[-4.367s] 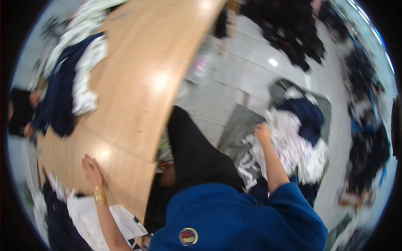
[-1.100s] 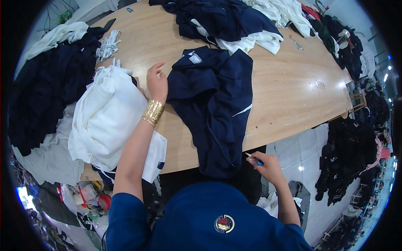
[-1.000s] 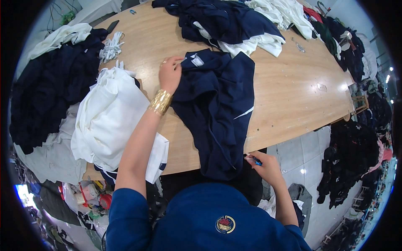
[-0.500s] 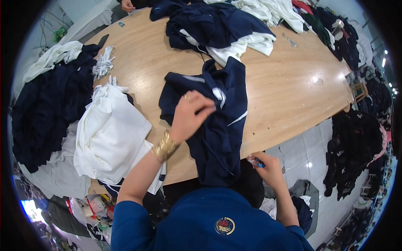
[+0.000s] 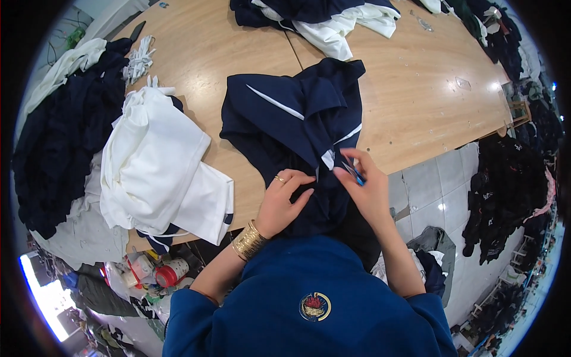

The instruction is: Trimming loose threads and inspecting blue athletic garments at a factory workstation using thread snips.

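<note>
A navy garment (image 5: 267,128) with white piping lies bunched over the near edge of the wooden table, its lower part hanging toward my lap. My left hand (image 5: 281,201), with a ring and a gold bracelet, has its fingertips pinched on the navy cloth. Just to its right, my right hand (image 5: 370,189) is closed around small blue-handled thread snips (image 5: 358,176). Their blades point up and left, close to a small white patch (image 5: 328,159) on the garment. Whether the blades touch the cloth, I cannot tell.
White folded garments (image 5: 154,160) are stacked at the left of the table (image 5: 416,113), beside a large navy pile (image 5: 65,143). A bundle of white strips (image 5: 140,59) lies behind. More navy and white clothes (image 5: 333,27) sit at the far side. Black clothes (image 5: 505,196) hang at the right.
My left hand has come down and nearer onto the cloth. My right hand, with the snips, has risen from beside the table edge to the garment. The garment's upper part has spread out.
</note>
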`<control>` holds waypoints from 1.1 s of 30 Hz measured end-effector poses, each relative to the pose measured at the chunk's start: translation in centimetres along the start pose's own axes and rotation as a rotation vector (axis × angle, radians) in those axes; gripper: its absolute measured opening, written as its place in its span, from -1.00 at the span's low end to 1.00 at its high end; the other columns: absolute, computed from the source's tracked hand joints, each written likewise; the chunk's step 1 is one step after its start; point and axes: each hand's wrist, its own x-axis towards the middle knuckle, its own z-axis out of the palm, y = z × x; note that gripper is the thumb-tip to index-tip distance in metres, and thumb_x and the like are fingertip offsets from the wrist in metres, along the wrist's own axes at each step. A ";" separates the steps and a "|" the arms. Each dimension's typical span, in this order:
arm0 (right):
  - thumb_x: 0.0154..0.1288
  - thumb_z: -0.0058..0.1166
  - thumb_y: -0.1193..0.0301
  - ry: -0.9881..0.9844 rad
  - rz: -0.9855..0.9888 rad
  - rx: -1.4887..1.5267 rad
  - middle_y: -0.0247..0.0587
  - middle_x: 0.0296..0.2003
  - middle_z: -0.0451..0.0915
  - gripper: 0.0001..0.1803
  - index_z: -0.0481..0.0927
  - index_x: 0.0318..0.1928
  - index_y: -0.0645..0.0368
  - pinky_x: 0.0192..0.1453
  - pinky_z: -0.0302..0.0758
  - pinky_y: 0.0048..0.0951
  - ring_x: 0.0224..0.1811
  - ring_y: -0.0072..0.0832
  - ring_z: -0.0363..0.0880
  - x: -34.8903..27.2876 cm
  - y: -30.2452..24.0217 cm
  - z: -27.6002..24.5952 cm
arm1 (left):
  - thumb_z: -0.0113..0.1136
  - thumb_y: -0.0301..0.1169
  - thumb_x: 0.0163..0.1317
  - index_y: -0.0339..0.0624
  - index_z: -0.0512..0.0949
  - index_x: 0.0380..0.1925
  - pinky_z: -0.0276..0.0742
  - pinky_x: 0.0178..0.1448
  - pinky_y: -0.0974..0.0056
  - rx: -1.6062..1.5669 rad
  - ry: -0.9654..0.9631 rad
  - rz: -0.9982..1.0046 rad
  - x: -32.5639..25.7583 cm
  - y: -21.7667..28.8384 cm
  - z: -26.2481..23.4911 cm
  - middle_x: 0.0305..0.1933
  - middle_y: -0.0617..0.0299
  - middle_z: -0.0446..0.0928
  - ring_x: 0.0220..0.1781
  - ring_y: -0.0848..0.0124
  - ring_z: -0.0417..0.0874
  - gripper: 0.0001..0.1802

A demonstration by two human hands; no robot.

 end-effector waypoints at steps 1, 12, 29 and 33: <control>0.07 0.18 0.45 -0.033 0.043 -0.077 -0.19 -0.45 0.56 -0.78 0.55 -0.22 0.18 -0.32 0.45 -0.45 -0.44 -0.32 0.55 0.4 -0.2 0.6 | 0.21 -0.50 0.03 -0.21 0.54 -0.24 0.41 -0.04 0.26 0.016 -0.016 0.009 -0.1 0.0 -0.1 -0.21 0.14 0.47 -0.14 0.22 0.50 -0.76; 0.25 0.04 0.45 0.329 0.178 0.883 -0.46 -0.71 0.30 -0.89 0.39 -0.40 0.07 -0.72 -0.05 -0.66 -0.83 -0.74 0.10 3.0 1.8 -6.1 | 0.07 -0.37 0.25 -0.27 0.25 0.12 0.39 0.16 0.29 -0.640 0.101 -0.650 1.6 -3.4 -2.2 0.10 0.05 0.36 0.05 0.28 0.47 -0.53; 0.25 0.06 0.35 0.795 0.106 0.953 -0.58 -0.66 0.40 -0.92 0.47 -0.40 -0.03 -0.76 -0.07 -0.72 -0.84 -0.81 0.08 1.6 2.6 -20.8 | 0.03 -0.34 0.29 0.02 0.44 -0.17 0.44 -0.11 0.34 -1.137 0.232 -0.439 15.4 -0.6 -5.0 -0.29 0.42 0.53 -0.31 0.50 0.53 -0.87; 0.19 0.15 0.31 0.698 0.330 0.972 -0.53 -0.63 0.43 -0.87 0.48 -0.40 0.01 -0.73 0.05 -0.73 -0.78 -0.78 0.15 6.5 13.2 -20.8 | 0.08 -0.29 0.26 -0.03 0.42 -0.13 0.42 -0.04 0.33 -0.916 0.341 -0.470 17.3 -3.9 -3.6 -0.17 0.38 0.47 -0.14 0.48 0.48 -0.79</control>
